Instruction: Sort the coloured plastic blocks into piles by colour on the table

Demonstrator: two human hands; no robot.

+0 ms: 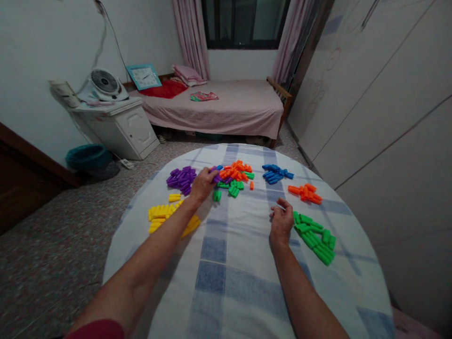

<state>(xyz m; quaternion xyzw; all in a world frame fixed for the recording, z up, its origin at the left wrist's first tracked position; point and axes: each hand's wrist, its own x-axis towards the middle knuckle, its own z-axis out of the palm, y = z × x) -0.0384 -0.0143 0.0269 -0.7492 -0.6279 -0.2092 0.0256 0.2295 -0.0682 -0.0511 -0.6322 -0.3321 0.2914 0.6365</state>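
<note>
My left hand [204,186] reaches to the left edge of a mixed pile at the far middle of the table. Its fingers are closed on a purple plastic piece [216,178]. That pile holds orange pieces [236,170], green pieces [234,188], some purple and a little blue. My right hand [281,220] hovers or rests beside a heap of green pieces [314,238], fingers loosely bent and apart, nothing visible in them. Separate heaps lie around: purple pieces [181,179], yellow pieces [160,214] partly behind my left forearm, blue pieces [276,173] and orange pieces [305,193].
A checked cloth covers the round table [243,292]. Beyond it stands a bed [233,110] with a pink sheet. On the left are a white cabinet [132,129] with a fan [106,84] and a bin [88,157]. A pale wardrobe [381,108] lines the right.
</note>
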